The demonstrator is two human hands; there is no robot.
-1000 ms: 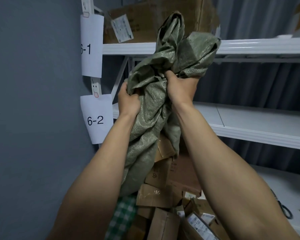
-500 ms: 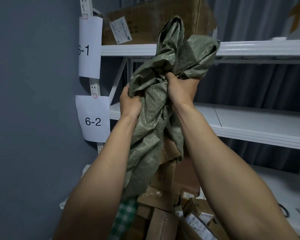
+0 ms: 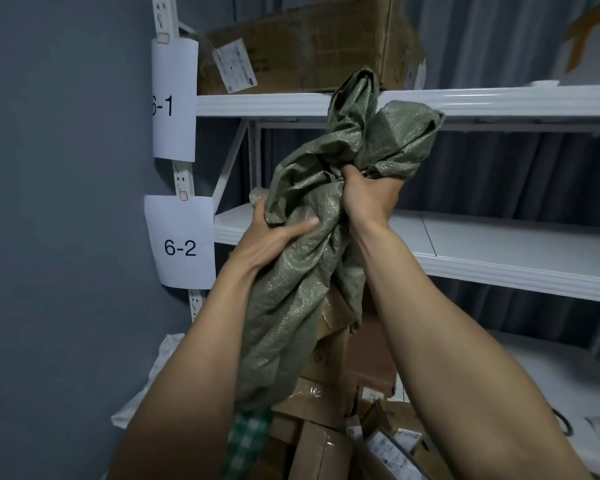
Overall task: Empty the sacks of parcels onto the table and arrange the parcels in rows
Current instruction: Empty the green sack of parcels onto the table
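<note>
A crumpled green woven sack point(image 3: 302, 258) hangs upside down in front of me, held high with both arms raised. My left hand point(image 3: 271, 233) grips its left side, thumb across the cloth. My right hand point(image 3: 368, 195) grips a bunched fold near the top. Brown cardboard parcels point(image 3: 329, 375) stick out of the sack's lower mouth and lie heaped below it at the bottom of the view. A green-and-white checked parcel point(image 3: 246, 438) lies under the sack's lower edge.
A white shelving rack point(image 3: 499, 98) stands right behind the sack, with paper labels 6-1 point(image 3: 172, 105) and 6-2 point(image 3: 181, 244) on its post. A large cardboard box point(image 3: 309, 46) sits on the top shelf. A grey wall fills the left.
The sack has dropped lower against the shelf. My left hand has shifted its hold, with the thumb now spread over the cloth. More of the parcels show below the sack's mouth.
</note>
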